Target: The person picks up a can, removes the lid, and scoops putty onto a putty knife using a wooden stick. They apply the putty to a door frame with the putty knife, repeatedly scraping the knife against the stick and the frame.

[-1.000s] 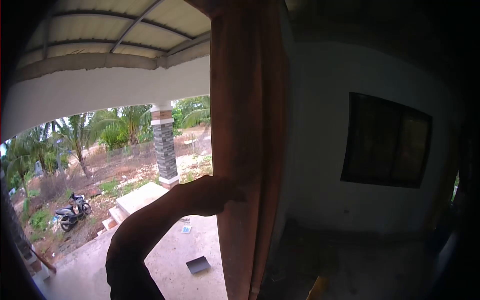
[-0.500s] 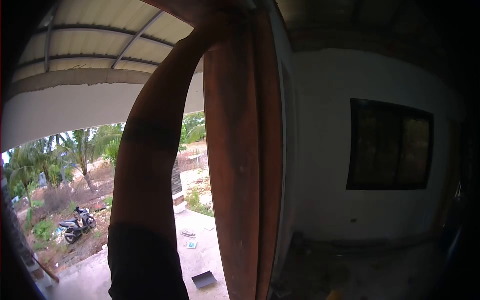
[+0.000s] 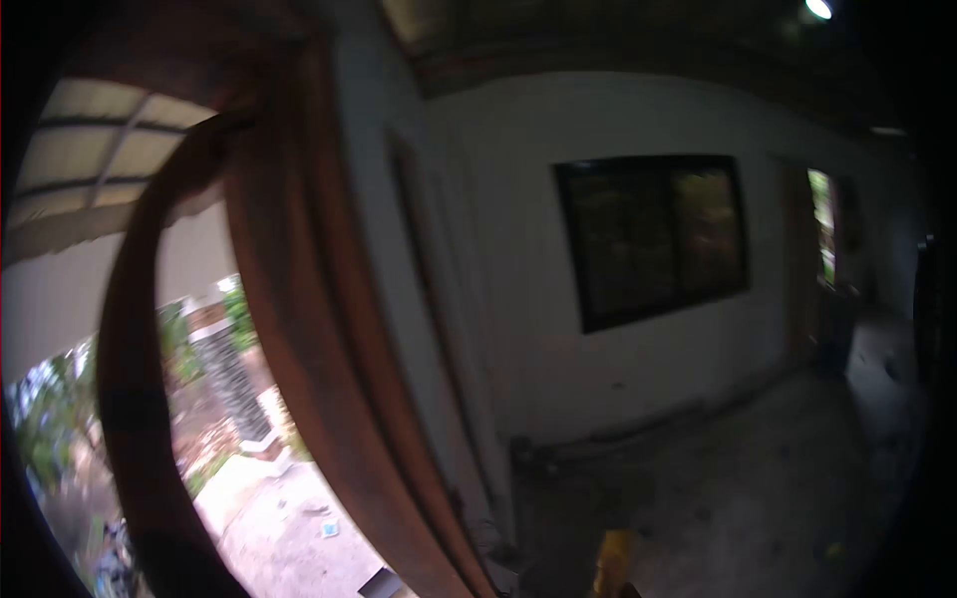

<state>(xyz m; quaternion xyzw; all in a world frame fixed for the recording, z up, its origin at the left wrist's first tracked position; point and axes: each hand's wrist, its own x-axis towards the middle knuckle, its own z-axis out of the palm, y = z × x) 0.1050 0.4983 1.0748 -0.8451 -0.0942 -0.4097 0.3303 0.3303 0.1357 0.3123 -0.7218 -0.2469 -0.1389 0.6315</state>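
Your left arm goes up high, and your left hand is at the brown wooden door frame, close to its top corner. Your arm is stretched long, I think because that spot is so high. It is dark and blurry there, so I cannot tell if your left fingers are loose or tight. The frame stands between the bright porch floor and the dark room. It looks tilted, maybe because your head leans. A yellow thing pokes up at the bottom, close to you. Maybe your right hand has it, but I can't see that hand, so I cannot tell what its fingers do.
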